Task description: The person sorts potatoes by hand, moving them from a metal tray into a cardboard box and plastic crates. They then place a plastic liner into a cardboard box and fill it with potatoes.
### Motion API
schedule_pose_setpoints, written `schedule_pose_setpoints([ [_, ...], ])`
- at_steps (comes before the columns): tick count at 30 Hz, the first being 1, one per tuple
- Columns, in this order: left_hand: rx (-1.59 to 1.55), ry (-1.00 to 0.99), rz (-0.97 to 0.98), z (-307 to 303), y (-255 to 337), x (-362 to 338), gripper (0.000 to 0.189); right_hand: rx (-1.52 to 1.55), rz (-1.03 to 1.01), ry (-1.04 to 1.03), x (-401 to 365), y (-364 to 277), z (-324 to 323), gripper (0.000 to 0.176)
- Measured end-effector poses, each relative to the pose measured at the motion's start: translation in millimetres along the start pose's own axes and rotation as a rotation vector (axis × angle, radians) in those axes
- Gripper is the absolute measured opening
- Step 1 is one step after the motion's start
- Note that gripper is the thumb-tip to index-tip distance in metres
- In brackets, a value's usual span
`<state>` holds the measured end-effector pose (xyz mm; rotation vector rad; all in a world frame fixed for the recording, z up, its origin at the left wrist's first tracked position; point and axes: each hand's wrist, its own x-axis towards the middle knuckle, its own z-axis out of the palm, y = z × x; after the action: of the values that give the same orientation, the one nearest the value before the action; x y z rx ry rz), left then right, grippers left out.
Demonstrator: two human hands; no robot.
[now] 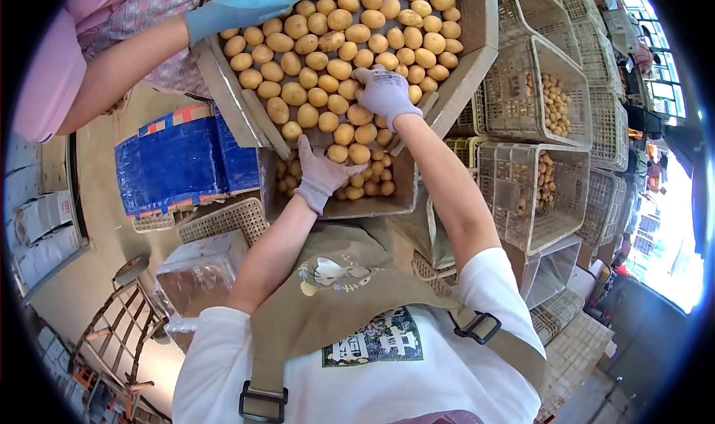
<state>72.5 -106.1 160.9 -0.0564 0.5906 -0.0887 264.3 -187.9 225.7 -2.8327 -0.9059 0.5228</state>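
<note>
Many small potatoes (339, 69) cover a sloping wooden sorting tray (240, 119), which narrows toward my body. My right hand (386, 95), in a pale knit glove, rests on potatoes near the tray's right side, its visible fingers loosely bent and partly apart. Lower down, my left hand (322, 172) in a matching glove spreads its fingers and thumb at the tray's mouth, touching potatoes there. Beneath it sits a bin (406, 189) with more potatoes, partly covered by that hand. Neither hand visibly grips a potato.
At upper left, a co-worker's blue-gloved hand (242, 8) holds a potato over the tray. Stacked plastic crates (532, 193) stand on the right, some holding potatoes. A blue-wrapped box (171, 163), clear-wrapped box (201, 271) and metal-framed stool (126, 320) are at left.
</note>
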Motion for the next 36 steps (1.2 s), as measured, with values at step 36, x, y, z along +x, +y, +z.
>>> schedule_pose_setpoints([
  [36,-0.793,-0.672,-0.302,-41,-5,30,0.091,-0.505,0.088,0.882,-109,142,-133,0.036],
])
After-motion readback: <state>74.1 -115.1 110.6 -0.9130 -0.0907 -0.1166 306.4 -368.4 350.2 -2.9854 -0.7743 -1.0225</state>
